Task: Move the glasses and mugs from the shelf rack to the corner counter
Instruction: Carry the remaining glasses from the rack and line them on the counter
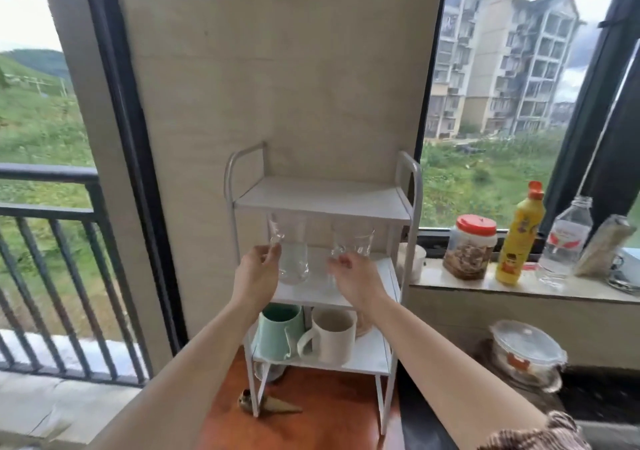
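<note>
A white three-tier shelf rack (322, 203) stands against the wall panel. Its middle shelf carries a tall clear glass (292, 252) on the left and a shorter clear glass (355, 241) on the right. My left hand (258, 271) has its fingers around the handle side of the tall glass. My right hand (353, 274) touches the shorter glass with its fingertips; the grip is blurred. The bottom shelf holds a mint green mug (278, 331) and a white mug (330, 335), both upright. The top shelf is bare.
The rack stands on a reddish wooden surface (304, 415) with a small bird figure (266, 406). To the right, a stone sill (519, 290) carries a red-lidded jar (471, 247), a yellow bottle (517, 238) and a clear bottle (566, 241). A lidded glass container (526, 351) sits below.
</note>
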The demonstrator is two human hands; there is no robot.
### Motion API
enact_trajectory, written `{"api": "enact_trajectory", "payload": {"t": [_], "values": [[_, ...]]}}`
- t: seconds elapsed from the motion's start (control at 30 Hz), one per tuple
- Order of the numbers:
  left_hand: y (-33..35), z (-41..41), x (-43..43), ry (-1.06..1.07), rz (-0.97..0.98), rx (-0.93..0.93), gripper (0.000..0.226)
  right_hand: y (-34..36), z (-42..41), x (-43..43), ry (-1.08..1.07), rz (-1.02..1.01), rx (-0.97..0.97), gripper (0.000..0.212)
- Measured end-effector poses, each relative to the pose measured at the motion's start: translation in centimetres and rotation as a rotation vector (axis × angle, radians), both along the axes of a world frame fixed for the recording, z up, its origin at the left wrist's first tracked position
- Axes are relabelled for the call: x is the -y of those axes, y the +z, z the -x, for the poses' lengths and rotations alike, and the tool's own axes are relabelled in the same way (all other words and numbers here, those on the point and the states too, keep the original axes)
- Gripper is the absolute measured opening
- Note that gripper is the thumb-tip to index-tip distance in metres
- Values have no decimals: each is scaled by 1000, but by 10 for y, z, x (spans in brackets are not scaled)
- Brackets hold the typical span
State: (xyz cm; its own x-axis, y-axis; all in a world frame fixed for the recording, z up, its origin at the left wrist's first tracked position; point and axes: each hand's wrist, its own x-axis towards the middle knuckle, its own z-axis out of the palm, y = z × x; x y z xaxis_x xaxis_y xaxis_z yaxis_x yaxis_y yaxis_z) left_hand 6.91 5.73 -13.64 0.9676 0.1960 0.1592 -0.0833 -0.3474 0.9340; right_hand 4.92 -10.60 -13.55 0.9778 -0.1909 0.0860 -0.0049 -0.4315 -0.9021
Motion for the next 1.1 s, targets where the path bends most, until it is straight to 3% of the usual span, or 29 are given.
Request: {"api": "enact_trajectory", "payload": {"t": [0.2, 0.4, 0.87, 1.1], "values": [[8, -19, 3, -100, 210, -70, 36, 7, -4, -13, -91, -252, -39, 21], [12, -15, 10, -93, 165, -77, 35, 12, 6, -9, -163, -467, -127, 24], [11, 89, 7, -114, 161, -81, 30, 20, 123, 51, 26, -404, -155, 24], [-2, 183, 69, -195, 157, -92, 29, 15, 228, 114, -55, -440, -190, 25]]}}
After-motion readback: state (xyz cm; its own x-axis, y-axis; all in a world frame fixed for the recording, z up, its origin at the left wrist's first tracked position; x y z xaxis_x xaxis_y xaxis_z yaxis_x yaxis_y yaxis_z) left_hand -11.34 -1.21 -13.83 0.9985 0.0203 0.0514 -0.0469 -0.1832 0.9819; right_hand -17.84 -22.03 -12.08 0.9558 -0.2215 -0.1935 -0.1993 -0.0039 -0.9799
